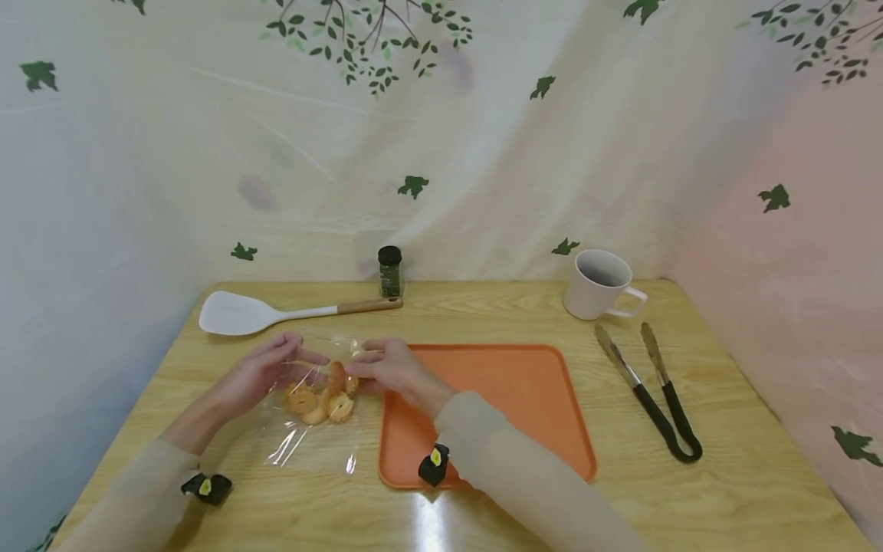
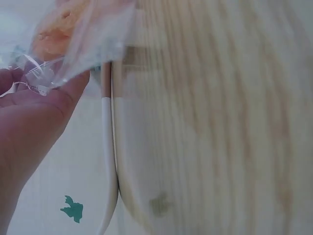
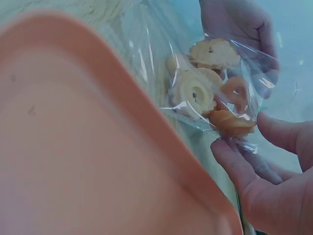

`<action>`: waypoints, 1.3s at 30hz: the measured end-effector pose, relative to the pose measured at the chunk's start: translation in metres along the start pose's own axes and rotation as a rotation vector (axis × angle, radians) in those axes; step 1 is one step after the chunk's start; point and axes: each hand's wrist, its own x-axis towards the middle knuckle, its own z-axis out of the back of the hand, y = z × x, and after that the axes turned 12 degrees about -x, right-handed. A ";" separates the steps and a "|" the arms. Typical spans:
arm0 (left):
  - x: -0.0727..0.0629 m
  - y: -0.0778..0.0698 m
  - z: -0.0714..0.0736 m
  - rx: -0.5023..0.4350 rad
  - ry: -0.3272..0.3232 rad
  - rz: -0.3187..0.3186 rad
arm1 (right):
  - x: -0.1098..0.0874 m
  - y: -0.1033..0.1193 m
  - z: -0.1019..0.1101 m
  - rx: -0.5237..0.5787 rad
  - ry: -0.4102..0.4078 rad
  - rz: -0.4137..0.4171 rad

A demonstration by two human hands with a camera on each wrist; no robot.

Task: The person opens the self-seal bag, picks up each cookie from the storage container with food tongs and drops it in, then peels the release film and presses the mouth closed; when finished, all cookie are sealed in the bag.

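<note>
A clear plastic bag (image 1: 297, 445) of several ring-shaped biscuits (image 1: 340, 407) is raised a little above the wooden table, between both hands. My left hand (image 1: 255, 377) holds its left side; part of the fingers is hidden behind the film. On the other side, my right hand (image 1: 403, 372) grips the bag's edge near the biscuits. The right wrist view shows the thumb (image 3: 279, 131) and fingers of that hand on either side of the bag's corner. Crinkled film (image 2: 44, 73) lies against the left hand in the left wrist view.
An orange tray (image 1: 510, 383) lies under the right forearm. Behind the hands are a white spatula (image 1: 237, 313) with a wooden handle and a black-capped spice jar (image 1: 390, 274). A white mug (image 1: 596, 287) and black-handled tongs (image 1: 651, 395) are on the right.
</note>
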 end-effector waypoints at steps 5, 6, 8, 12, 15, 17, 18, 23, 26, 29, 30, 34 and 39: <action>-0.008 -0.004 -0.004 -0.080 0.020 -0.065 | -0.001 0.001 -0.001 -0.024 -0.014 0.067; -0.009 -0.005 -0.004 -0.094 0.019 -0.079 | -0.002 0.001 -0.001 -0.007 -0.013 0.077; -0.012 -0.005 -0.005 -0.140 0.008 -0.102 | -0.004 0.001 0.000 0.047 -0.006 0.094; -0.019 -0.006 -0.010 -0.184 -0.041 -0.134 | -0.011 0.004 0.001 0.149 0.003 0.133; -0.022 -0.007 -0.016 -0.192 -0.066 -0.158 | -0.018 0.007 0.004 0.168 -0.004 0.170; -0.024 -0.011 -0.022 -0.190 -0.074 -0.174 | -0.025 0.011 0.008 0.181 0.003 0.202; -0.025 -0.014 -0.025 -0.197 -0.069 -0.187 | -0.029 0.013 0.011 0.185 0.007 0.216; -0.032 -0.036 -0.054 -0.156 -0.077 -0.224 | -0.051 0.026 0.027 0.178 0.015 0.280; -0.035 -0.049 -0.075 -0.128 -0.067 -0.259 | -0.066 0.032 0.039 0.136 0.003 0.331; -0.036 -0.059 -0.094 -0.127 -0.027 -0.303 | -0.084 0.041 0.053 0.070 -0.011 0.391; -0.036 -0.062 -0.099 -0.131 -0.008 -0.316 | -0.091 0.044 0.057 0.047 -0.013 0.412; -0.031 -0.066 -0.119 -0.111 0.021 -0.339 | -0.116 0.053 0.076 -0.010 -0.031 0.481; -0.014 -0.054 -0.137 -0.087 -0.033 -0.253 | -0.136 0.050 0.099 -0.037 -0.088 0.492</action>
